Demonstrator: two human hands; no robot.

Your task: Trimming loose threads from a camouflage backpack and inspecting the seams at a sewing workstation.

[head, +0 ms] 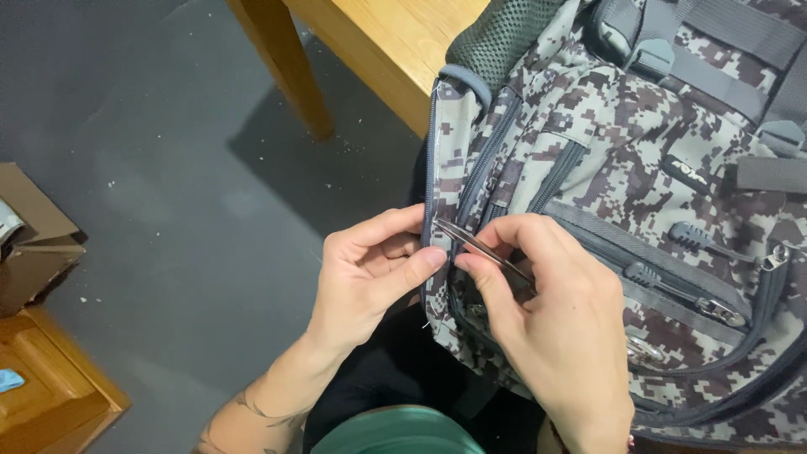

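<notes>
We note a light wooden table (395, 38) at the top of the view, one leg (282, 63) reaching down to the floor. The camouflage backpack (639, 193) overlaps the table's near edge; we cannot tell whether it rests on the top or only leans against it. The floor (168, 193) is dark grey and dull, scattered with small pale specks. At the left edge we see a brown cardboard box (34, 244) and, just below it, a piece of orange-brown wooden furniture (50, 387).
</notes>
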